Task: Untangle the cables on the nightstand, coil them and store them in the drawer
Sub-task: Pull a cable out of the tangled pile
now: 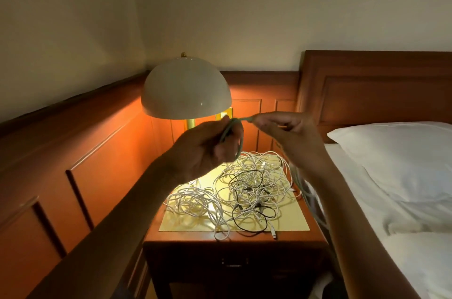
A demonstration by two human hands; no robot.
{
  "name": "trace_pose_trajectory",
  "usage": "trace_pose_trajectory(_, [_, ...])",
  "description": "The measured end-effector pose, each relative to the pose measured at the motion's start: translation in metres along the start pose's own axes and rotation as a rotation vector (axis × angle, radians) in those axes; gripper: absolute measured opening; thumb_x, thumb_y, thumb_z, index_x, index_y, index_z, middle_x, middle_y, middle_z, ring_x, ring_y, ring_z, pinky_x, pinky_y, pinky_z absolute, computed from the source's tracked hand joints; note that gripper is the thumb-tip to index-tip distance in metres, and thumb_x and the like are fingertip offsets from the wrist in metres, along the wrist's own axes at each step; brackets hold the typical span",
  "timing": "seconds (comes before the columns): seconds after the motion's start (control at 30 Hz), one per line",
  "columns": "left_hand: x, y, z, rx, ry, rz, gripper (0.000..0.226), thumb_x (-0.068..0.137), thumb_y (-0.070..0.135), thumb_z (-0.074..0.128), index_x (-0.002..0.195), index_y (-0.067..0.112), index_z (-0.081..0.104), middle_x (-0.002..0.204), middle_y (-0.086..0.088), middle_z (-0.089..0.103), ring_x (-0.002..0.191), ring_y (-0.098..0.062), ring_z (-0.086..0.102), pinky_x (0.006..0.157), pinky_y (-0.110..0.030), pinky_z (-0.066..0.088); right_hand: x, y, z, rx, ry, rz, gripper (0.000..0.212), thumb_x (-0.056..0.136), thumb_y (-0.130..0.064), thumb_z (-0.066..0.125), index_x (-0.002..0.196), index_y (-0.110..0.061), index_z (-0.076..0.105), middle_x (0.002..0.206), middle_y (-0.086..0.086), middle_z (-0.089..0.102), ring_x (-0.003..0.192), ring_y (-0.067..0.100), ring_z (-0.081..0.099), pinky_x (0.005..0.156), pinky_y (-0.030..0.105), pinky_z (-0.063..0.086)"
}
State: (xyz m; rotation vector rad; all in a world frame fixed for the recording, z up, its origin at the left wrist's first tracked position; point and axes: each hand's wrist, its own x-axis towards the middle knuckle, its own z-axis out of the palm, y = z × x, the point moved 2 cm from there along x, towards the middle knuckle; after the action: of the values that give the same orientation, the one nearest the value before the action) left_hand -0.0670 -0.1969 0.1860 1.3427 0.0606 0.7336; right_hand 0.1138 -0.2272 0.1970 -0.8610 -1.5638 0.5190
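A tangle of white and black cables (252, 186) lies on a yellow mat on the wooden nightstand (315, 237). Above it, my left hand (208, 147) grips loops of a pale green cable (241, 144). My right hand (283, 127) pinches the same cable's strand a short way to the right. The rest of this cable hangs down past my right forearm, beside the nightstand. The drawer front (234, 262) with a dark handle is closed below the top.
A lit dome lamp (186, 88) stands at the back left of the nightstand. Wooden wall panelling runs along the left and behind. A bed with a white pillow (401, 159) and a wooden headboard sits close on the right.
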Motion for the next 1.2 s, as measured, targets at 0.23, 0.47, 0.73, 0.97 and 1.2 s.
trace_pose_trajectory(0.23, [0.026,-0.001,-0.003,-0.157,0.518,0.389,0.025,0.100,0.013,0.048,0.108,-0.001,0.067,0.102,-0.013,0.075,0.095,-0.019,0.073,0.078,-0.026,0.059,-0.022,0.021,0.044,-0.170,-0.020,0.108,0.022,0.101,-0.024,0.057,0.102,-0.019,0.078,0.055,-0.018,0.056,0.054,0.002,0.052,0.056,0.016,0.035])
trace_pose_trajectory(0.47, [0.023,-0.011,-0.029,1.499,0.578,0.383,0.029,0.106,0.021,0.044,0.089,0.010,0.064,0.075,0.005,0.070,0.068,-0.002,0.068,0.066,-0.027,0.055,-0.011,0.010,0.018,-0.601,-0.122,-0.105,0.016,0.092,-0.029,0.070,0.081,-0.020,0.078,0.051,-0.007,0.053,0.049,0.006,0.048,0.052,0.014,0.035])
trace_pose_trajectory(0.73, [0.002,0.000,-0.011,0.302,0.037,-0.154,0.039,0.105,0.025,0.028,0.084,0.003,0.053,0.057,0.004,0.050,0.051,-0.007,0.044,0.055,-0.018,0.042,0.020,0.026,-0.017,-0.336,-0.130,-0.264,0.018,0.091,-0.026,0.070,0.106,-0.020,0.078,0.074,0.004,0.068,0.062,0.012,0.054,0.058,0.025,0.039])
trace_pose_trajectory(0.97, [0.045,0.003,-0.010,-0.385,0.535,0.337,0.028,0.102,0.016,0.048,0.109,-0.006,0.064,0.093,-0.012,0.075,0.081,-0.015,0.074,0.071,-0.024,0.060,-0.004,0.043,0.036,-0.160,-0.051,0.013,0.025,0.102,-0.015,0.054,0.117,-0.008,0.072,0.045,-0.019,0.040,0.044,-0.002,0.037,0.052,0.010,0.025])
trace_pose_trajectory(1.2, [0.041,-0.027,-0.044,1.438,0.718,0.493,0.025,0.105,0.024,0.050,0.094,0.008,0.065,0.086,0.000,0.076,0.080,-0.004,0.072,0.071,-0.031,0.058,-0.013,0.046,0.022,-0.669,-0.200,-0.107,0.031,0.100,-0.029,0.059,0.078,-0.009,0.069,0.056,0.005,0.050,0.051,0.015,0.040,0.054,0.033,0.031])
